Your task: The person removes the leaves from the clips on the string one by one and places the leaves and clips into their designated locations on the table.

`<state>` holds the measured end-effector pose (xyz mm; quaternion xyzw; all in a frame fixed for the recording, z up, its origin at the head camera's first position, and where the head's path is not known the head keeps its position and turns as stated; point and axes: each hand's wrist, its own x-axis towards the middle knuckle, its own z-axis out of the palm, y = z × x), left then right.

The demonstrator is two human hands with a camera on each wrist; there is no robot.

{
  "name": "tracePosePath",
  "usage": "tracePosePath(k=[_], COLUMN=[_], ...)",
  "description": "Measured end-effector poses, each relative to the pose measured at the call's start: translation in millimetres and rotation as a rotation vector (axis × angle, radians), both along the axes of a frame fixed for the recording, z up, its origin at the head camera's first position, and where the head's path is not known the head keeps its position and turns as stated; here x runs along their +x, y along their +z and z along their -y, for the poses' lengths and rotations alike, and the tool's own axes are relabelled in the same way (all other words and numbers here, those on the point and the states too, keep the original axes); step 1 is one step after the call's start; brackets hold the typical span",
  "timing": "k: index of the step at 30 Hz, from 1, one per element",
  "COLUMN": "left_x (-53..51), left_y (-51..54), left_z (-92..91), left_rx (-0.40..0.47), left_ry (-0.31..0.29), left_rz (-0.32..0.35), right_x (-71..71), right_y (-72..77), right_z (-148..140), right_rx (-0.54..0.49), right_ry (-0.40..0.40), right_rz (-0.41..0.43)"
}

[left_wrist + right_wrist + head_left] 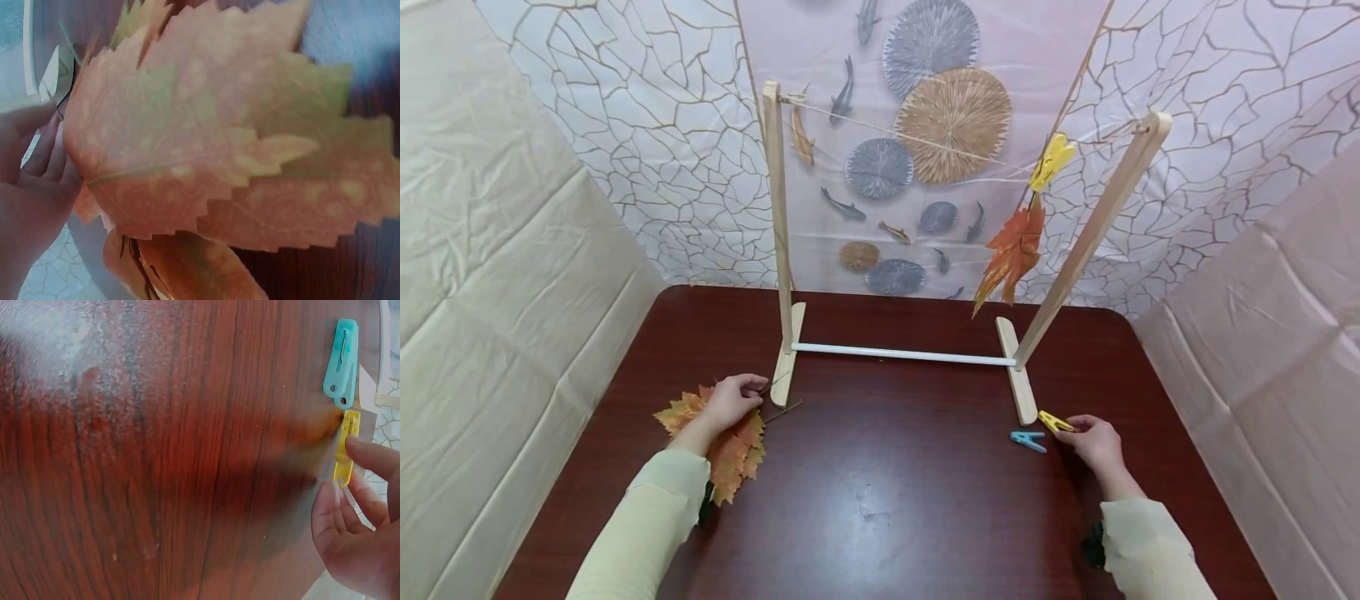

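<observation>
My left hand [735, 403] is over a pile of orange and yellow artificial maple leaves [730, 462] at the table's left, pinching a thin leaf stem between thumb and fingers. Those broad leaves [206, 150] fill most of the left wrist view and hide part of the grip. On the right, my right hand [1096, 443] pinches a yellow clothespin [1055, 422] just above the table. Beside it lies a blue clothespin [1028, 441]. In the right wrist view, thumb and fingers hold the yellow clothespin [347, 447] by its handle end.
A wooden frame [781, 208] with a white crossbar [902, 355] stands at the back of the dark red table [880, 467]. From its string [917, 137] hangs an orange leaf [1017, 250], clipped by another yellow clothespin [1052, 162]. Patterned cloth [647, 108] surrounds the table.
</observation>
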<state>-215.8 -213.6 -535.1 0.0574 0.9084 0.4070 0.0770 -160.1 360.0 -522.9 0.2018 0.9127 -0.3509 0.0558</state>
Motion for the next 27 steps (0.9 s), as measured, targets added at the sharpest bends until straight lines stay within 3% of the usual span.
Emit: tracePosePath(k=[6, 13, 18, 27], left_x=[-0.5, -9.4, -20.9, -39.4], left_y=[9.7, 37.3, 66.5, 133.7], left_z=[2.8, 3.9, -8.5, -57.3], left_rx=[0.044, 0.13, 0.183, 0.26], left_ry=[0.011, 0.019, -0.019, -0.129], left_rz=[0.014, 0.007, -0.009, -0.02], right_x=[-0.9, -7.4, -17.7, -37.3], right_y=[9.2, 53.8, 98.4, 176.9], right_z=[-4, -6, -8, -3], right_rx=[0.021, -0.022, -0.087, -0.176], right_ry=[0.028, 0.053, 0.112, 0.158], right_rz=[0.0, -0.048, -0.119, -0.279])
